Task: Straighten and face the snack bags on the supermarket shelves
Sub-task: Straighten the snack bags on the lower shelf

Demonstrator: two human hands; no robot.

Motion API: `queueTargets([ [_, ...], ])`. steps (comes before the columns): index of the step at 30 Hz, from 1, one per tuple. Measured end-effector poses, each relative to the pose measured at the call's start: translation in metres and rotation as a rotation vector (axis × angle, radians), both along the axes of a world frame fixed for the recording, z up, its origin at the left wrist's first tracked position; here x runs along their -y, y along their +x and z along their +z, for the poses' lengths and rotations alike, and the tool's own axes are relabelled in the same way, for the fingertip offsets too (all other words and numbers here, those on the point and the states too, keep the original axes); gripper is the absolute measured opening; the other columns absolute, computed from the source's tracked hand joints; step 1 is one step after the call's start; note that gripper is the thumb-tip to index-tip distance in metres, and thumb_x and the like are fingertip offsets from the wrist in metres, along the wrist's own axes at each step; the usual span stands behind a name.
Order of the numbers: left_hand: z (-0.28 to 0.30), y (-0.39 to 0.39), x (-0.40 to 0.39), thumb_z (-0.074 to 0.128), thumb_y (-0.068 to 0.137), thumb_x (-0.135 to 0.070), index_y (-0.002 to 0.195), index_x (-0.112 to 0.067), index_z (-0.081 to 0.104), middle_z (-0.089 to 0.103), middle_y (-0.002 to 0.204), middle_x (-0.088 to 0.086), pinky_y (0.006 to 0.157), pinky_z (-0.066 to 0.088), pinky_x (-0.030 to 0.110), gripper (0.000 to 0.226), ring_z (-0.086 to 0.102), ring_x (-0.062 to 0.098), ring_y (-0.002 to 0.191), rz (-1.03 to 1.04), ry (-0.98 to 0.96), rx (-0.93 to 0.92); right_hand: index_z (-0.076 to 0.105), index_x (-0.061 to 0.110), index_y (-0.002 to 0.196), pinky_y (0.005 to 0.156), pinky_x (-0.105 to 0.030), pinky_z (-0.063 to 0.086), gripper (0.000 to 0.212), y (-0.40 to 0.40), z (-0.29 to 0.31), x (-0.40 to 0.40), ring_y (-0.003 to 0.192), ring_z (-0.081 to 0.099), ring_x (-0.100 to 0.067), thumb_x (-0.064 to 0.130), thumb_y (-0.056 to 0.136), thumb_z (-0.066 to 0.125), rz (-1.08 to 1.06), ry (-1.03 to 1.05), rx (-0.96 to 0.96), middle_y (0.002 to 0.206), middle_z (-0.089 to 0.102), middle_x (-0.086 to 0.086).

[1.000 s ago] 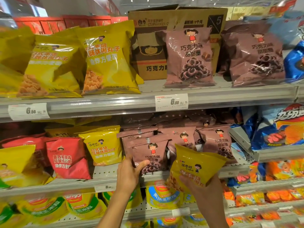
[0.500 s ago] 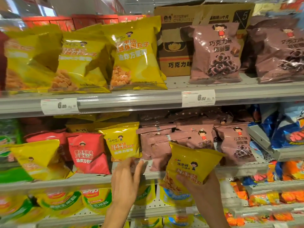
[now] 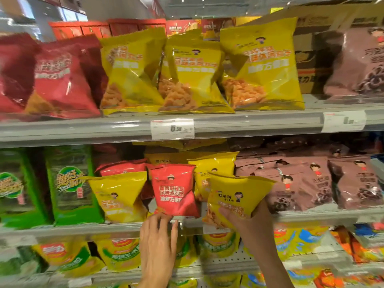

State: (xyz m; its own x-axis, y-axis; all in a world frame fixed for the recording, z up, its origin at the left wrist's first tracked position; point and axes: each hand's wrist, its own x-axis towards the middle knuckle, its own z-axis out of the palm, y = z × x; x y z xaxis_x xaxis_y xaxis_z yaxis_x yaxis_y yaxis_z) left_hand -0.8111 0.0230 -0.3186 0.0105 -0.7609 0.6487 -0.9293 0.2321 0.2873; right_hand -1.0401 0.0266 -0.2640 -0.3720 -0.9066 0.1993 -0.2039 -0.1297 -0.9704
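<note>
Bag in hand: yellow snack bag (image 3: pixel 234 196), held in front of the middle shelf (image 3: pixel 116 227), printed face toward the camera, tilted with its top leaning right. It overlaps the yellow bag behind (image 3: pixel 209 173) and the brown bags (image 3: pixel 307 183) to its right.

Right hand (image 3: pixel 247 223): grips the yellow snack bag from below, fingers curled round its lower edge, thumb on the right side; how hard it pinches cannot be told.

Left hand (image 3: pixel 158 235): reaches up to the bottom edge of the red bag (image 3: pixel 174 192); fingers nearly straight and close together, tips at or just under the bag. Whether they touch it I cannot tell.

Red bag: stands on the middle shelf between yellow bags, in what looks like the yellow section.

Step in hand, as I judge it: make a slot for the held bag among the yellows.

How to do it well: nudge the red bag left from its base, not its top, so it stays upright. Set the yellow snack bag down bottom first, level it, face out, flush with the shelf lip beside the left yellow bag (image 3: pixel 120 196).

Risk: bags are puffy and slick; a push high up would likely topple neighbours.

Outward: upper shelf (image 3: pixel 249 121) holds big yellow bags (image 3: pixel 259 65) and a price tag (image 3: pixel 172 128); green packs (image 3: pixel 70 183) stand far left.
</note>
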Motion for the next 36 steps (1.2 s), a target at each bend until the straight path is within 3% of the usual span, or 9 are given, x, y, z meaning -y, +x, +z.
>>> queueTargets([
  [3, 0.0, 0.007, 0.001, 0.046, 0.093, -0.041, 0.099, -0.009, 0.07, 0.062, 0.096, 0.007, 0.069, 0.051, 0.04, 0.04, 0.059, 0.029, 0.088, 0.006, 0.043, 0.028, 0.062, 0.037, 0.122, 0.078, -0.021, 0.053, 0.077, 0.009, 0.002, 0.013, 0.095, 0.068, 0.008, 0.055, 0.054, 0.09, 0.029, -0.02, -0.041, 0.106, 0.072, 0.028],
  [5, 0.0, 0.008, 0.001, 0.062, 0.09, -0.037, 0.094, -0.008, 0.069, 0.061, 0.092, 0.007, 0.065, 0.05, 0.041, 0.03, 0.058, 0.03, 0.084, 0.017, 0.06, 0.031, 0.061, 0.037, 0.124, 0.073, -0.006, 0.048, 0.071, 0.009, 0.001, 0.022, 0.094, 0.066, 0.012, 0.044, 0.061, 0.093, 0.062, -0.015, -0.079, 0.106, 0.071, 0.031],
  [8, 0.005, 0.004, 0.002, 0.085, 0.073, -0.024, 0.089, -0.008, 0.069, 0.061, 0.087, 0.007, 0.061, 0.048, 0.041, 0.028, 0.058, 0.031, 0.081, 0.032, 0.114, 0.014, 0.061, 0.047, 0.113, 0.07, -0.001, 0.047, 0.062, 0.003, -0.003, 0.038, 0.093, 0.066, 0.015, 0.033, 0.064, 0.095, 0.091, 0.003, -0.097, 0.103, 0.071, 0.033],
  [14, 0.015, 0.001, -0.001, 0.084, 0.076, -0.023, 0.087, -0.012, 0.072, 0.06, 0.085, 0.003, 0.062, 0.048, 0.039, 0.019, 0.057, 0.028, 0.079, 0.037, 0.111, -0.049, 0.061, 0.037, 0.124, 0.093, -0.033, 0.055, 0.071, -0.005, -0.011, 0.06, 0.103, 0.069, 0.0, 0.039, 0.062, 0.096, 0.184, 0.166, -0.097, 0.109, 0.073, 0.023],
  [19, 0.016, -0.003, -0.004, 0.074, 0.085, -0.03, 0.087, -0.013, 0.07, 0.059, 0.087, 0.002, 0.066, 0.045, 0.036, 0.018, 0.054, 0.025, 0.082, 0.04, 0.111, -0.081, 0.061, 0.04, 0.109, 0.076, -0.018, 0.049, 0.063, -0.009, -0.009, 0.066, 0.092, 0.064, 0.007, 0.052, 0.057, 0.094, 0.171, 0.241, -0.159, 0.089, 0.066, 0.036],
  [24, 0.016, -0.008, -0.005, 0.071, 0.088, -0.033, 0.084, -0.013, 0.068, 0.059, 0.088, 0.001, 0.068, 0.045, 0.035, 0.021, 0.052, 0.022, 0.083, 0.067, 0.109, -0.102, 0.054, 0.031, 0.106, 0.077, -0.031, 0.046, 0.078, -0.01, -0.001, 0.06, 0.083, 0.061, -0.011, 0.08, 0.05, 0.078, 0.147, 0.335, -0.321, 0.092, 0.065, 0.014],
  [28, 0.015, -0.009, -0.006, 0.07, 0.09, -0.036, 0.085, -0.014, 0.066, 0.057, 0.09, -0.001, 0.07, 0.043, 0.032, 0.023, 0.049, 0.019, 0.085, 0.078, 0.112, -0.131, 0.051, 0.025, 0.113, 0.083, -0.037, 0.05, 0.064, -0.012, -0.006, 0.041, 0.109, 0.066, -0.03, 0.058, 0.069, 0.084, 0.124, 0.297, -0.416, 0.117, 0.069, -0.001],
  [32, 0.01, -0.006, -0.007, 0.069, 0.092, -0.034, 0.089, -0.014, 0.066, 0.056, 0.093, -0.001, 0.073, 0.045, 0.032, 0.02, 0.049, 0.017, 0.09, 0.057, 0.113, -0.144, 0.054, 0.014, 0.137, 0.098, -0.048, 0.052, 0.074, -0.011, -0.014, 0.017, 0.118, 0.061, -0.026, 0.045, 0.077, 0.083, 0.046, 0.143, -0.353, 0.127, 0.065, -0.004],
  [36, 0.008, -0.002, -0.008, 0.065, 0.095, -0.034, 0.098, -0.015, 0.068, 0.056, 0.096, -0.004, 0.078, 0.047, 0.032, 0.019, 0.051, 0.014, 0.095, 0.022, 0.134, -0.2, 0.059, 0.016, 0.122, 0.091, -0.043, 0.05, 0.052, -0.001, -0.017, -0.003, 0.108, 0.061, -0.025, 0.034, 0.08, 0.083, -0.195, 0.049, -0.289, 0.117, 0.064, -0.003],
])
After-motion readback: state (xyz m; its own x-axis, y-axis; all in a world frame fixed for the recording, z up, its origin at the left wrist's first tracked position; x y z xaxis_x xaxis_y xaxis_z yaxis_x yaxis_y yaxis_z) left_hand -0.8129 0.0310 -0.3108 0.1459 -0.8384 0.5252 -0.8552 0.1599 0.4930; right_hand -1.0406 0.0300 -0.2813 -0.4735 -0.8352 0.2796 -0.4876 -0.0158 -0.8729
